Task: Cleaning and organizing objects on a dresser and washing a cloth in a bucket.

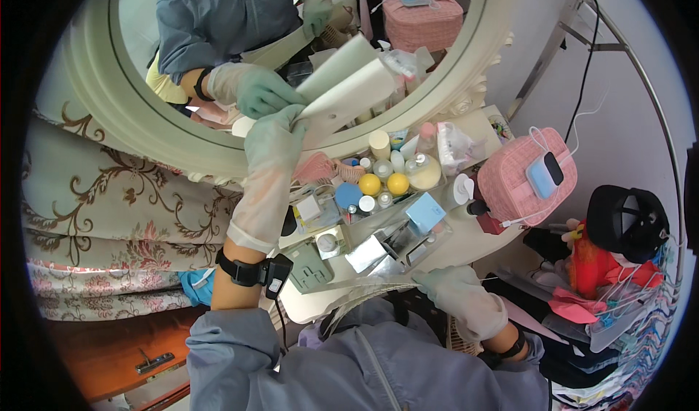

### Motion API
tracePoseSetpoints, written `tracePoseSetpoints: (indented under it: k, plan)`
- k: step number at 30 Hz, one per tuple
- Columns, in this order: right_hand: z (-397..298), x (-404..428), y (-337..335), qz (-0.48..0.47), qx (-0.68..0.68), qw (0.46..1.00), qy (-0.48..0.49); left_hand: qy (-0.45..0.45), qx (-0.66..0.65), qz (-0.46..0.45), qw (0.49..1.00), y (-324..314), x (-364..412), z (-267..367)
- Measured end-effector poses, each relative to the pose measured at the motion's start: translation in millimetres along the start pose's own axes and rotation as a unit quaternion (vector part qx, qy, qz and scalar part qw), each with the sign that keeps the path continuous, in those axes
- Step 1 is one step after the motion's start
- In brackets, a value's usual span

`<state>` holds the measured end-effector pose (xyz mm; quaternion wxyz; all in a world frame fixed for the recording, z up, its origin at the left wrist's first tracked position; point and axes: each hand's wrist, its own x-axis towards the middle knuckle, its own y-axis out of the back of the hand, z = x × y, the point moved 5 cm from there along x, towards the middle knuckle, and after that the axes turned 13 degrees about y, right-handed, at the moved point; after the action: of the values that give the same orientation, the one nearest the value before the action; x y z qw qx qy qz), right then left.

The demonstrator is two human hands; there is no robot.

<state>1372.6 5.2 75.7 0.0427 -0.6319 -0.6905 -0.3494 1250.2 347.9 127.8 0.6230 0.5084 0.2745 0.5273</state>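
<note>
My left hand (pixel 281 130), in a translucent pale green glove, reaches up to the oval mirror (pixel 224 18) and grips one end of a flat white piece (pixel 352 102) with a small dark hole. The piece lies close to the glass, its reflection beside it; whether it touches cannot be told. My right hand (pixel 456 296), gloved alike, is low at the table's front edge. Its fingers close on the end of a long, thin, pale, bent strip or sheet (pixel 363 291) that runs left in front of my chest. The mirror shows both gloved hands.
The white dressing table (pixel 475 241) carries bottles and jars, two yellow-lidded jars (pixel 384 184), a clear organizer (pixel 404 236), a green case (pixel 311 266) and a pink quilted case (pixel 524 176). Patterned curtain (pixel 125 203) hangs left. At right are a metal rack (pixel 650 78), black cap (pixel 628 222) and hangers.
</note>
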Motion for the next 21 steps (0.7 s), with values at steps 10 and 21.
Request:
tracePoseSetpoints:
  k: [10, 21]
  plan:
    - [-3, 22, -13, -0.049, -0.055, 0.997, -0.034, -0.041, 0.013, -0.014, 0.999, 4, -4, -5]
    - [-10, 24, -28, -0.122, -0.09, 0.985, -0.081, -0.074, 0.138, -0.149, 0.976, -67, 2, -13]
